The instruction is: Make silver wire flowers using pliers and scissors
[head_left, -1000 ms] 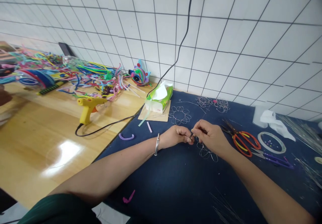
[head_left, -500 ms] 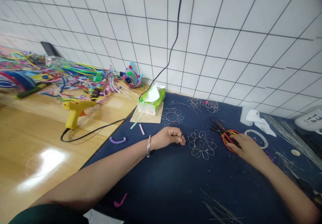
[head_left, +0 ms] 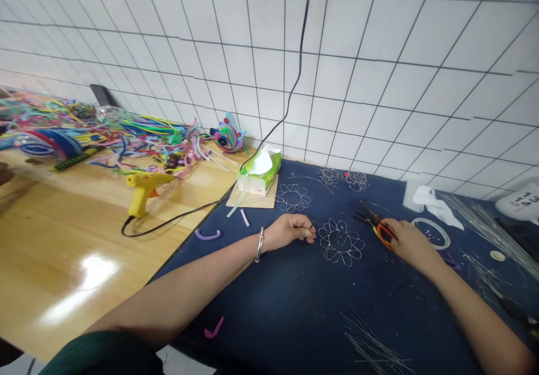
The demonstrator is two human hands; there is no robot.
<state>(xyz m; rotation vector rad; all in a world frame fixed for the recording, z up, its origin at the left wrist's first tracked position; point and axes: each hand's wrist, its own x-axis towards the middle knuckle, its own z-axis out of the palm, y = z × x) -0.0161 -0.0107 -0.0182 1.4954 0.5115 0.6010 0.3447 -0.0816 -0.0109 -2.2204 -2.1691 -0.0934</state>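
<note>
My left hand (head_left: 293, 231) rests with curled fingers on the dark blue mat (head_left: 290, 291), just left of a flower-shaped wire ring (head_left: 325, 241); anything in its fingers is too small to make out. On the right, my right hand (head_left: 406, 240) is closed round the orange handles of the pliers (head_left: 384, 233), whose dark jaws point up and left. A second tool tip seems to lie beside those jaws. Another looped wire ring (head_left: 293, 198) lies behind my left hand. Tangled wire pieces (head_left: 356, 181) sit near the wall.
A yellow glue gun (head_left: 145, 190) and colourful pipe cleaners (head_left: 155, 133) lie on the wooden table at left. A green tissue pack (head_left: 263, 172) stands behind. Loose wires (head_left: 374, 347) lie in front; a clear ring (head_left: 432, 233) is at right. Part of another person's hand shows at far left.
The view has shifted, so the table items appear further right. My right hand's grip on the pliers looks tighter, with the handles closer together. A hand has appeared at the far left edge.
</note>
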